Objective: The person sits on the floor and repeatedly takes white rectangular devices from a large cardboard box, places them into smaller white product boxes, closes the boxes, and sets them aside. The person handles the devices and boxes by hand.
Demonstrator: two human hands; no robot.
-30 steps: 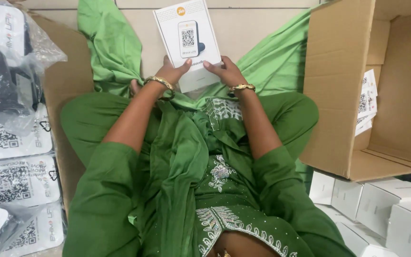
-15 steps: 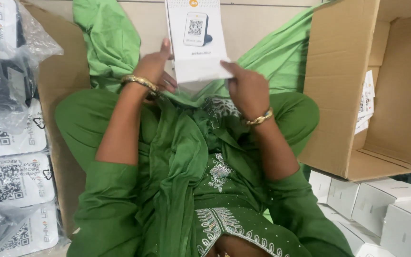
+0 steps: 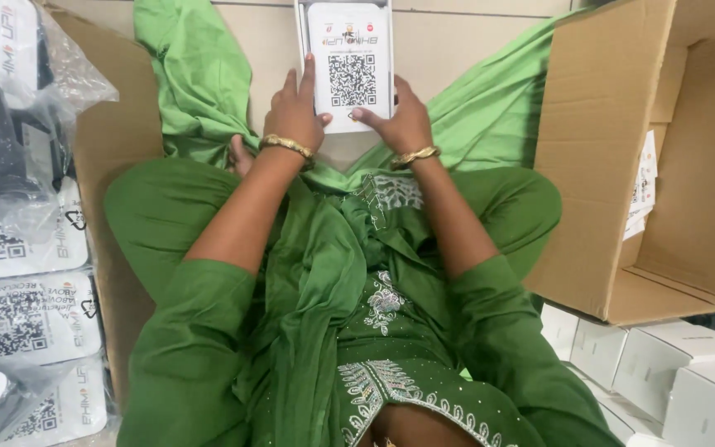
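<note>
I sit on the floor in green clothes with my knees spread. Both hands hold a flat white device (image 3: 349, 50) with a square code on its face, lying in a white box tray in front of me. My left hand (image 3: 294, 112) grips its left side with fingers over the edge. My right hand (image 3: 399, 120) holds the lower right corner, thumb on the face. Each wrist wears a gold bangle.
An open cardboard carton (image 3: 664, 157) stands at my right, a leaflet inside. Several small white boxes (image 3: 672, 381) are stacked below it. At my left lie several plastic-bagged devices with code panels (image 3: 18, 248) on brown cardboard (image 3: 117, 190).
The white item has shifted up and away from my lap. My hands went from its bottom edge to its two sides, and the code face now shows larger.
</note>
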